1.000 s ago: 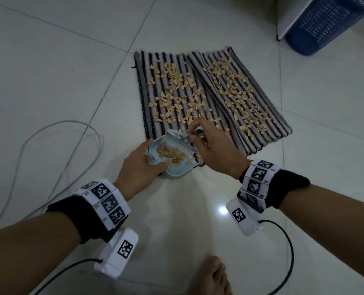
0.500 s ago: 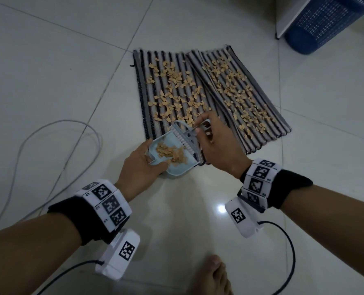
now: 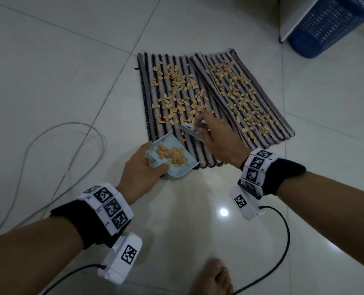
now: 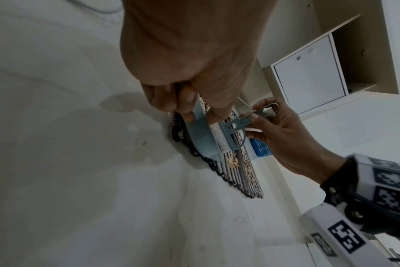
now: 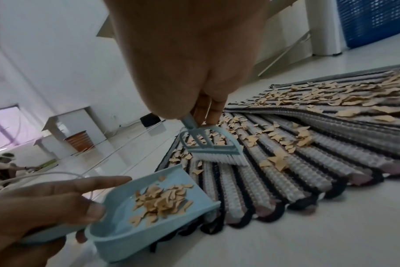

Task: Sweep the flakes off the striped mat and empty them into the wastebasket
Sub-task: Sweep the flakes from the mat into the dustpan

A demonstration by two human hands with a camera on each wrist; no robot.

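1. Head view: left hand (image 3: 142, 167) grips the handle of a small pale-blue plastic dustpan (image 3: 172, 160), index finger laid straight along its left wall. Pan's lip sits at the near edge of the grey-and-black striped woven mat (image 3: 210, 99) and holds a pile of tan flakes (image 3: 172, 155). Right hand (image 3: 217, 139) pinches the handle of a small pale-blue hand brush (image 3: 190, 130), just beyond the pan. Blue mesh plastic wastebasket (image 3: 329, 26) far right, well apart from the mat. Grey cable (image 3: 55, 158) loops on the white tiled floor (image 3: 49, 71) at left.
2. Left wrist view: fingers curl round the dustpan handle (image 4: 198, 115); the brush's looped handle (image 4: 258, 113) is pinched between right thumb and fingers.
3. Right wrist view: white bristles (image 5: 219, 159) touch the mat just beyond the pan's open lip; loose flakes (image 5: 279, 137) cover the mat further out.
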